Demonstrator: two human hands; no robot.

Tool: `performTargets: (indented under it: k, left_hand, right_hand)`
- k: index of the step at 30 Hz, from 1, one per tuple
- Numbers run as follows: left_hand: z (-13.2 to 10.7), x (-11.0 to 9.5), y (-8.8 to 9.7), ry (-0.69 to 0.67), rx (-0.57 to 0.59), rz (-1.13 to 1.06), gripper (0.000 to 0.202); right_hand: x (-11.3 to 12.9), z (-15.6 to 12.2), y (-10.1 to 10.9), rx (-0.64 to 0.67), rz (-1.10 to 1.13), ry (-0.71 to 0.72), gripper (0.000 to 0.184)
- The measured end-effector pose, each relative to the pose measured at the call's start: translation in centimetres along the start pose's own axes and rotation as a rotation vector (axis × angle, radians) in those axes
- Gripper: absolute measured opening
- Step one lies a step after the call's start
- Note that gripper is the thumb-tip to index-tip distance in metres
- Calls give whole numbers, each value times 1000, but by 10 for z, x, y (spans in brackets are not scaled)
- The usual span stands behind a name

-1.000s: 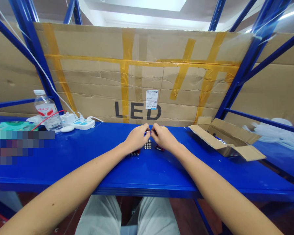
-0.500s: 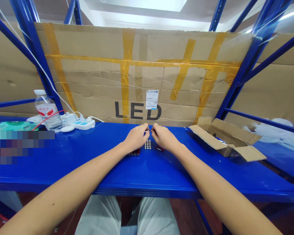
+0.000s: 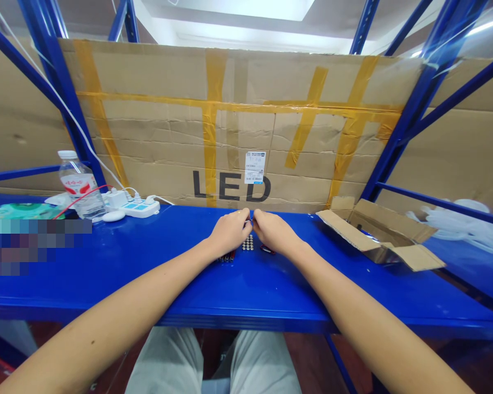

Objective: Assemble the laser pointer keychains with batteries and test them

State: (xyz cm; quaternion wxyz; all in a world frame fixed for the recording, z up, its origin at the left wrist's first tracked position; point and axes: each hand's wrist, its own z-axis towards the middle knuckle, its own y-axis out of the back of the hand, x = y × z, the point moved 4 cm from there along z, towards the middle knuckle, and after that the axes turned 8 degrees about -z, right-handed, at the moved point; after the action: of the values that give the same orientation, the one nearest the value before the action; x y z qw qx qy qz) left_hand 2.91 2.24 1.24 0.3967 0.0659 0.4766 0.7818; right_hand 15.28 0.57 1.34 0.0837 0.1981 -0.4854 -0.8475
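My left hand [image 3: 229, 232] and my right hand [image 3: 272, 231] meet fingertip to fingertip above the blue shelf top [image 3: 246, 284]. Both are closed in a pinch on a tiny dark item [image 3: 251, 220] between them, too small to name. Just below the fingers sits a small cluster of silvery round pieces [image 3: 247, 243]. Several dark red-tipped sticks [image 3: 225, 256] lie under my left wrist. A small red and dark piece [image 3: 267, 250] lies beneath my right hand.
An open cardboard box [image 3: 380, 232] stands at the right. At the left are a water bottle [image 3: 79, 186], a white power strip [image 3: 137, 207] with cables and a green packet [image 3: 20, 212]. A taped cardboard sheet marked LED [image 3: 230, 126] closes the back. White gloves [image 3: 464, 224] lie far right.
The hands have drawn slightly closer together at the fingertips; otherwise they stay in the same spot over the silvery pieces.
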Motion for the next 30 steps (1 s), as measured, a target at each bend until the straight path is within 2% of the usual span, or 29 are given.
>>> performTargets:
  k: [14, 22, 26, 28, 30]
  left_hand:
    - [3, -4, -1, -40, 63, 180, 18]
    - [5, -2, -3, -62, 58, 191, 18]
    - [4, 3, 2, -47, 10, 108, 14]
    - [4, 7, 3, -77, -2, 18, 14]
    - [5, 11, 3, -112, -5, -97, 14]
  right_hand:
    - [1, 0, 0, 1, -15, 40, 14]
    - [1, 0, -1, -22, 51, 11, 13]
    - [-9, -1, 1, -105, 309, -64, 10]
    - [-17, -1, -2, -128, 541, -114, 10]
    - [-25, -1, -9, -74, 823, -170, 11]
